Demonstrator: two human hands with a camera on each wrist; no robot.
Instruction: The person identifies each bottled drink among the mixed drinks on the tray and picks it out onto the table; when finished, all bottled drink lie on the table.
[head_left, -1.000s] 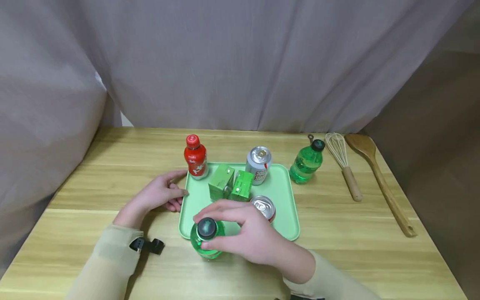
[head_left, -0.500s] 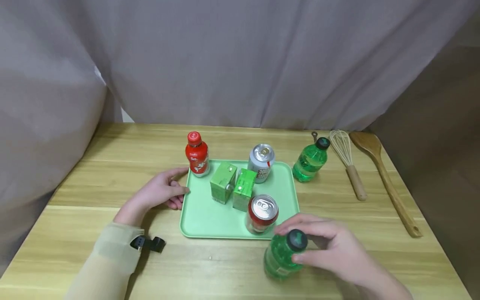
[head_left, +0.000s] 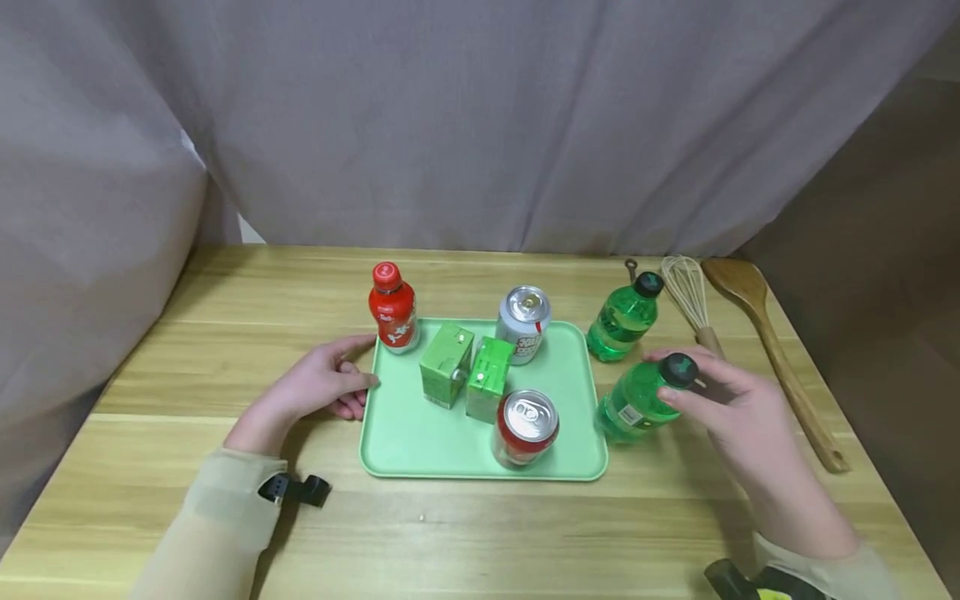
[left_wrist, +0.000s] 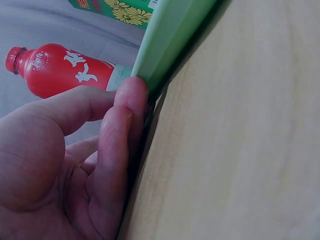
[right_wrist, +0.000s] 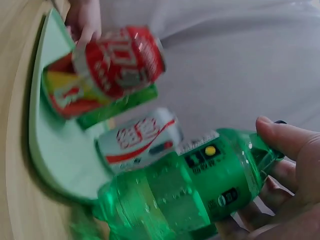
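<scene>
My right hand (head_left: 750, 417) holds a green plastic bottle (head_left: 637, 404) by its neck, just below the dark cap. The bottle leans, its base beside the right rim of the light green tray (head_left: 420, 446). The right wrist view shows the bottle's label (right_wrist: 220, 175) in front of the tray. At the tray's left edge my left hand (head_left: 322, 383) grips the rim, with fingertips (left_wrist: 132, 92) right on it. On the tray stand a red bottle (head_left: 393, 312), two green drink cartons (head_left: 446, 367), a grey-white can (head_left: 523, 329) and a red can (head_left: 525, 429).
Another green bottle (head_left: 624, 321) stands right of the tray, close behind the held one. Farther right lie a whisk (head_left: 686, 292), partly behind my right hand, and a wooden spatula (head_left: 780, 358). A grey curtain (head_left: 480, 125) hangs behind the wooden table (head_left: 465, 550).
My right hand has carried the green bottle from the tray's front left, along the front, to its right side beside the other green bottle. My left hand has stayed at the tray's edge.
</scene>
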